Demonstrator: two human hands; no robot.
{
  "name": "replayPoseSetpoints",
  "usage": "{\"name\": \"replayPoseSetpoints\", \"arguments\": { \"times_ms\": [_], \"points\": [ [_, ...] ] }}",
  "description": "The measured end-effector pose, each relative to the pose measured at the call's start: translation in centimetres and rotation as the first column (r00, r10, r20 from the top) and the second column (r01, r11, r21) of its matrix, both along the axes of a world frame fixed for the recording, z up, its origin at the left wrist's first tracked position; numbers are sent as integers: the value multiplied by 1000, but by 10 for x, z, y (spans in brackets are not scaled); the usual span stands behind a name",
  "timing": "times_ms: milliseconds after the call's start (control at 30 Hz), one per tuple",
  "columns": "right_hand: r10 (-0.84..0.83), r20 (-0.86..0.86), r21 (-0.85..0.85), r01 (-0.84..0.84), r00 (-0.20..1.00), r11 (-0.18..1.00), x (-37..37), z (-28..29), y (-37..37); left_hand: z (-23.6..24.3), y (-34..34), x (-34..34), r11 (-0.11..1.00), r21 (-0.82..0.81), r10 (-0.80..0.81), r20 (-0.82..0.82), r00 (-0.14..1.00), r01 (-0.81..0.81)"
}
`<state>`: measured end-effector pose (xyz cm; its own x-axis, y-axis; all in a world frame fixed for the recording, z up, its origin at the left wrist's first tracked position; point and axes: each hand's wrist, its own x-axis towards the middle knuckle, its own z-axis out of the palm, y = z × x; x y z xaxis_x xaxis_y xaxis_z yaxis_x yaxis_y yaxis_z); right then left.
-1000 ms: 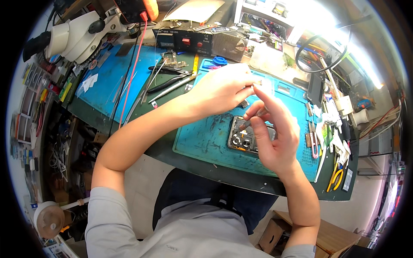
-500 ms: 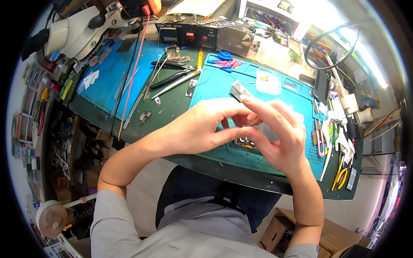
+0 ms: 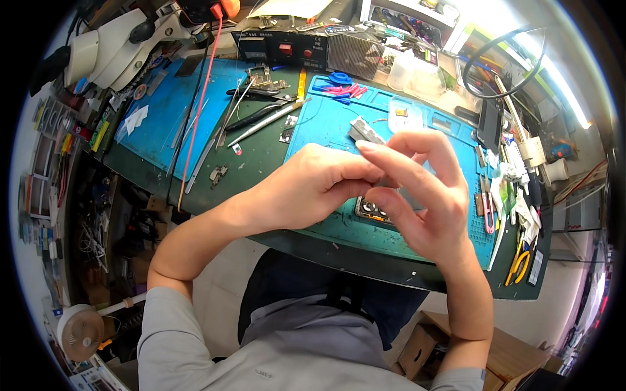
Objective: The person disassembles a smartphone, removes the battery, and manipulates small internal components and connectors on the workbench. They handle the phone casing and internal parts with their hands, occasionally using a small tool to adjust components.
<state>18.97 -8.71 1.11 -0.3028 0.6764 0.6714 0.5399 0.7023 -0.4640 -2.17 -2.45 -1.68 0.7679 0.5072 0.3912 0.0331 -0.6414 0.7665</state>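
Over the teal work mat [image 3: 313, 124] my two hands meet at the fingertips. My left hand [image 3: 306, 186] is closed, its thumb and forefinger pinched together; whatever lies between them is hidden. Close against it is my right hand [image 3: 433, 195], thumb bent inward and forefinger arched above. Its other fingers curl near the left fingertips, and I cannot make out what they hold. Partly covered by the right hand, an opened phone [image 3: 370, 209] with round camera lenses lies on the mat. Just beyond the hands sits a small grey metal block [image 3: 365, 130].
Tweezers and a grey-handled tool [image 3: 267, 124] lie left of the mat, near a blue sheet [image 3: 186, 111]. Pink and blue pieces [image 3: 345, 91] and a clear plastic box [image 3: 405, 116] are at the back. Yellow-handled pliers [image 3: 520, 267] lie at the right edge. A red cable [image 3: 207, 98] hangs at left.
The fingertips have shifted: my left thumb and forefinger have drawn closer together, and my right fingers have lifted and bent more. More of the phone's camera end shows. The view has moved slightly.
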Motion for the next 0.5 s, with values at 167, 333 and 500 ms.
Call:
{"name": "replayPoseSetpoints", "arguments": {
  "times_ms": [167,333,500],
  "points": [
    [29,-34,-8,-29,999,1000,2,-8,2,-9,-5,19,993,18,116,110,987,-119],
    [16,-151,-194,-45,988,980,2,-5,-1,-1,-5,17,971,-236,80,125,989,-48],
    [55,-68,-157,-66,996,985,3,2,0,9,-4,12,977,-163,120,-107,987,-136]
  ]
}}
